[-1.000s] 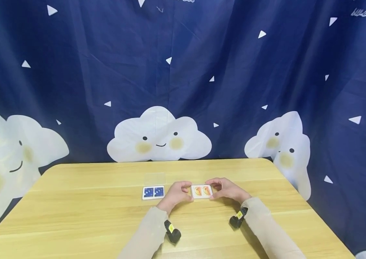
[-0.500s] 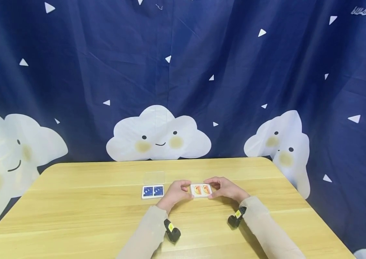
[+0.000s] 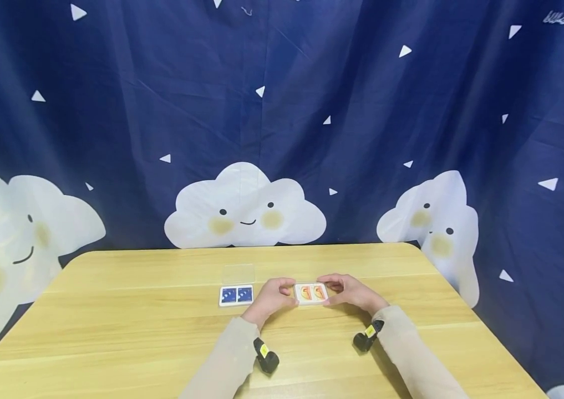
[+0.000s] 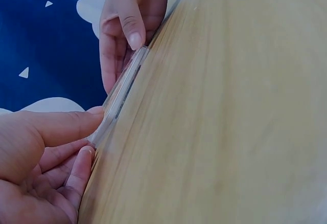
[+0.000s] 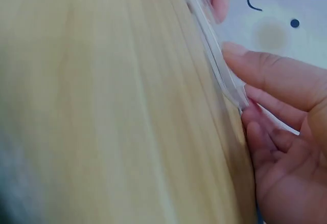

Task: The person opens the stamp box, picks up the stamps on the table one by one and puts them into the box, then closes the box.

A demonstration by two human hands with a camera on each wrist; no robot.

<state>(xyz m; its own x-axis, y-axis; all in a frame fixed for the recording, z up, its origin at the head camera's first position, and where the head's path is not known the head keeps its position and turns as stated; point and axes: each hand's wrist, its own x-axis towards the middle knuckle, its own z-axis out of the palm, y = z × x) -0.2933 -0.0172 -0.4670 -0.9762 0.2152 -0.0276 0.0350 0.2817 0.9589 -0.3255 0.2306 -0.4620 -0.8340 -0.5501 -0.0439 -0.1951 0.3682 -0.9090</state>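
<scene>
A small flat clear plastic case (image 3: 311, 294) with two orange-and-yellow pictures showing side by side lies between my hands. My left hand (image 3: 273, 298) holds its left end, thumb on the near side and fingers behind. At the right end, my right hand (image 3: 349, 292) grips it in the same way. Both wrist views show the case (image 4: 121, 93) edge-on, close over the wooden surface, with the left thumb (image 4: 71, 126) and the right thumb (image 5: 276, 73) on its upper edge. Parts of the curled fingers are hidden behind it.
Left of my left hand, a similar case (image 3: 236, 303) with two dark blue pictures lies on the wooden table (image 3: 127, 332). A clear flat panel (image 3: 238, 274) lies just behind it. A blue curtain (image 3: 262, 127) printed with clouds hangs behind the table.
The right hand shifted slightly toward the left one, then back out to the right. The left hand's hold looks the same, and the blue-pictured case has stayed put.
</scene>
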